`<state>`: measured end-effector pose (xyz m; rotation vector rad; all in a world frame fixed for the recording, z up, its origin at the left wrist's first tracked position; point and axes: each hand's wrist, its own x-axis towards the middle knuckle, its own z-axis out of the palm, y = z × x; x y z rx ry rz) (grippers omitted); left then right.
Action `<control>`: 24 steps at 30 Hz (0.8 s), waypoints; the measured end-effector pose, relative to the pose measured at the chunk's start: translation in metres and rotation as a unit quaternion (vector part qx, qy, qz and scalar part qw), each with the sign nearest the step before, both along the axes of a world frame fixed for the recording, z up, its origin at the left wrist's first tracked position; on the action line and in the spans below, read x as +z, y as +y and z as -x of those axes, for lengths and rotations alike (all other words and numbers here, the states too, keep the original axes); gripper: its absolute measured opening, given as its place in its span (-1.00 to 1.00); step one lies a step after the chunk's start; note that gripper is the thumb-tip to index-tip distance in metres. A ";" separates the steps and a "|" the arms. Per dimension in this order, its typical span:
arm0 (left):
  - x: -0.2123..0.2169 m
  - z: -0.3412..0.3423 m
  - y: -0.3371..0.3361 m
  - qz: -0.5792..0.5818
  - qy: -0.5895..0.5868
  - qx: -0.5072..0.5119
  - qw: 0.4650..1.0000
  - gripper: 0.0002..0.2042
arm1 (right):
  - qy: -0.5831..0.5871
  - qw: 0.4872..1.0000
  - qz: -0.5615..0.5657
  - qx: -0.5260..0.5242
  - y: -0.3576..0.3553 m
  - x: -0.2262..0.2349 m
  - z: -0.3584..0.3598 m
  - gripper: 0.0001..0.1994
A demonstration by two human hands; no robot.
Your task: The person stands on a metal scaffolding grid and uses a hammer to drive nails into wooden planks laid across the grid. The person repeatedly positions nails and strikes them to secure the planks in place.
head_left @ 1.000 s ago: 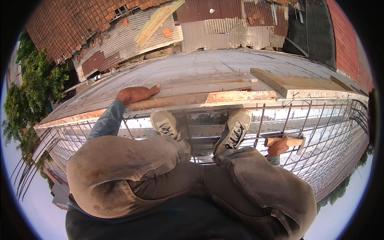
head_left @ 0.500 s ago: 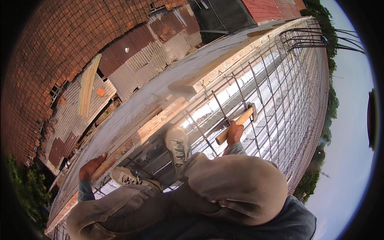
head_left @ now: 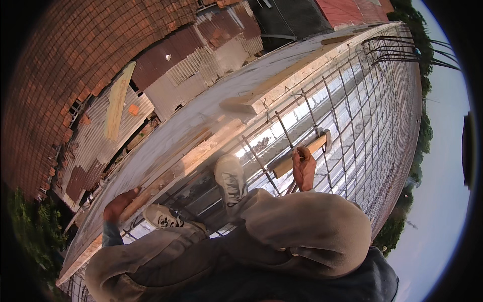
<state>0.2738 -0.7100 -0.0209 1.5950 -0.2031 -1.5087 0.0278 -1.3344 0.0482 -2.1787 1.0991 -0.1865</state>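
Tan wooden-handled hammer [head_left: 317,145] lies right of centre, long axis rising rightward, at nearer right hand [head_left: 304,170] (fingers curled, grip unclear); left hand [head_left: 118,205], lower left, on pale timber edging [head_left: 196,160], closure indeterminate

There is 1 hammer [head_left: 317,145], with 1 right hand [head_left: 304,169] at it, and 2 shoes [head_left: 230,180] and 1 left hand [head_left: 119,204] to its left.

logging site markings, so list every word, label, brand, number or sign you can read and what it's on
None: no readable text anywhere.
The hammer shows no lettering I can make out.
Any marks on the shoes would be too small or blurred to read.
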 end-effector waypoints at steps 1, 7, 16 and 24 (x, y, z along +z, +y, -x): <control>0.008 -0.006 -0.023 -0.096 0.050 0.006 0.994 -0.24 | 0.065 0.995 -0.078 -0.013 0.024 0.019 0.013 -0.64; 0.016 -0.017 -0.043 -0.194 0.046 -0.056 0.978 -0.24 | 0.263 0.884 -0.374 0.097 0.155 0.013 0.133 -0.62; 0.015 -0.015 -0.039 -0.205 0.011 -0.095 0.974 -0.28 | 0.305 0.837 -0.434 0.134 0.283 0.021 0.143 -0.61; 0.012 -0.013 -0.036 -0.188 0.019 -0.087 0.978 -0.28 | 0.320 0.841 -0.416 0.135 0.274 0.030 0.134 -0.59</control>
